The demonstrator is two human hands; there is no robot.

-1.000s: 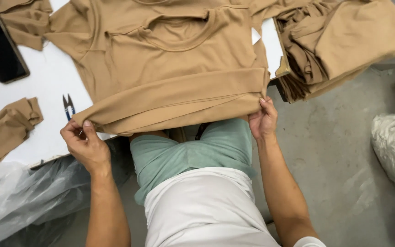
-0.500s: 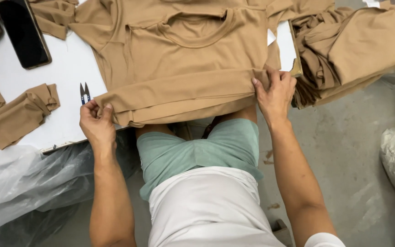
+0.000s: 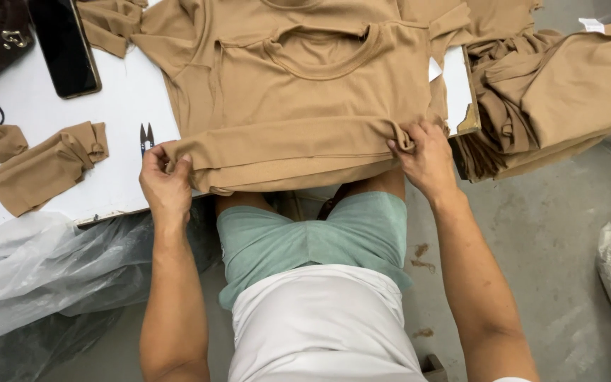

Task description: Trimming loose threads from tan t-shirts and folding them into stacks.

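Thread snips [image 3: 147, 136] lie on the white table [image 3: 118, 106] beside my left hand [image 3: 166, 185], fingers pinching the tan shirt's folded hem [image 3: 284, 152]. My right hand [image 3: 426, 159] grips its other end; the knit looks light, soft, floppy, best held at both corners.

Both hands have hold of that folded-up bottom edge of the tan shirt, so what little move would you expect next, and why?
Probably carrying the fold further up the tan shirt. The left hand and right hand each pinch one end of the doubled hem, which lies only at the table's near edge; the upper part lies flat.
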